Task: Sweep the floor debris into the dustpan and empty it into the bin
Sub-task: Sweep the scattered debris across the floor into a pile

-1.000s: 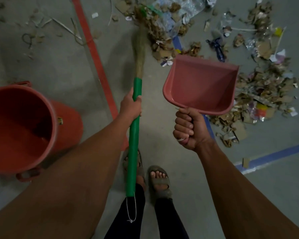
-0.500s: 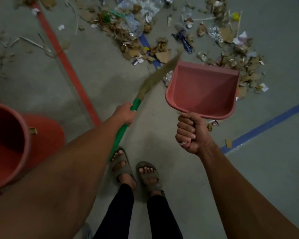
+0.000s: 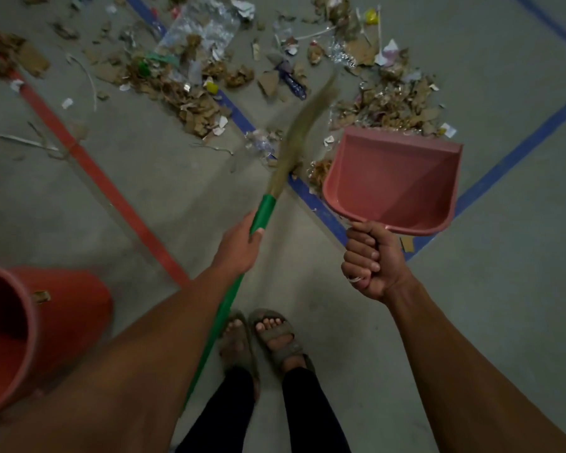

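Two taped lines cross the grey concrete floor point(image 3: 504, 322): a red stripe point(image 3: 111, 188) running from far left toward the near middle, and blue tape point(image 3: 311, 197) that forms an angle just beneath the dustpan. Torn cardboard, foil and plastic scraps, the debris point(image 3: 190, 99), lie scattered across the far half of the floor, thickest in one heap left of the broom head and another point(image 3: 389, 103) just beyond the dustpan's far lip.

The left hand point(image 3: 239, 246) is wrapped around the green handle of the broom point(image 3: 265, 210), whose straw head slants up and right, blurred, over the blue tape. The right hand point(image 3: 370, 259) is clenched round the handle of the pink dustpan point(image 3: 396, 181), which is held off the floor with its mouth facing the far heap; nothing shows inside it. The red bin point(image 3: 23, 328) stands at the near left, partly cut off by the edge of view.

Compared with half a second ago, the broom leans more steeply upright, and the bin shows a little more of its side. The dustpan sits in much the same place relative to the hand.

Bare floor lies between the sandalled feet point(image 3: 268, 338) and the litter, and more to the right of the blue tape. The bin is near the left forearm.
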The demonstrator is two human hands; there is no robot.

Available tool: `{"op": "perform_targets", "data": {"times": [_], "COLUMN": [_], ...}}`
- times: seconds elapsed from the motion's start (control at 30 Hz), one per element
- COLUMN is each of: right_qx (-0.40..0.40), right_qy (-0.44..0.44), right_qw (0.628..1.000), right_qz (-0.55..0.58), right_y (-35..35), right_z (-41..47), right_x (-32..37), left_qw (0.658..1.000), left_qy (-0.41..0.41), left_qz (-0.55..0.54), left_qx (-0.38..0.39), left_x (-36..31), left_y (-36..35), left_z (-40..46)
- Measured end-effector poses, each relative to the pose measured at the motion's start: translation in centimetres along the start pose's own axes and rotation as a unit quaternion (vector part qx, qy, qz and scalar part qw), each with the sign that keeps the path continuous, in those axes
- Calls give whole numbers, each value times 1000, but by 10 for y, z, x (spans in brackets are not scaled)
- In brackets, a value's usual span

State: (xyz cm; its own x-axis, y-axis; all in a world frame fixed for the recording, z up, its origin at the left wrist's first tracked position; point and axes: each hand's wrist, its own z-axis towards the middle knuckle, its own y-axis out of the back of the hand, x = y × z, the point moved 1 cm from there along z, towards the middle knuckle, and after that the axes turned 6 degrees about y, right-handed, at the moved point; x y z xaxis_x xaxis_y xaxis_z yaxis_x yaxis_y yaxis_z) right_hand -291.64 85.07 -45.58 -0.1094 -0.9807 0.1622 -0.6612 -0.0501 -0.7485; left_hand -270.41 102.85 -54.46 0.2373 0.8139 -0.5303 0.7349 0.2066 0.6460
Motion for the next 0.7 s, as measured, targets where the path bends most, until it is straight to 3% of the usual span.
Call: {"op": "perform_targets", "data": {"times": [0.13,0.23,0.33,0.5,0.6,0.7], "right_qx": [-15,-15,-8,7,17,12], "right_qy": [25,24,11,1,1,4], "right_qw": [1000,1000,1000,1000,1000,1000], "right_qz": [-6,-5,5,17,22,18], "right_y": [12,22,25,21,12,4], "right_z": [-10,-12,-11,-5,-4,-4], "right_x": [7,-3,-21,-49,-61,-70], "left_qw": [992,979,973,965,971,984], "left_qy": [11,48,126,237,199,118], "left_qz": [72,155,183,92,81,78], "left_qx": [103,122,63,-60,-109,-110], "left_x": [0,8,19,24,34,51], "left_y": [-13,-12,0,40,62,70], "left_z": [-4,8,28,39,26,6]}}
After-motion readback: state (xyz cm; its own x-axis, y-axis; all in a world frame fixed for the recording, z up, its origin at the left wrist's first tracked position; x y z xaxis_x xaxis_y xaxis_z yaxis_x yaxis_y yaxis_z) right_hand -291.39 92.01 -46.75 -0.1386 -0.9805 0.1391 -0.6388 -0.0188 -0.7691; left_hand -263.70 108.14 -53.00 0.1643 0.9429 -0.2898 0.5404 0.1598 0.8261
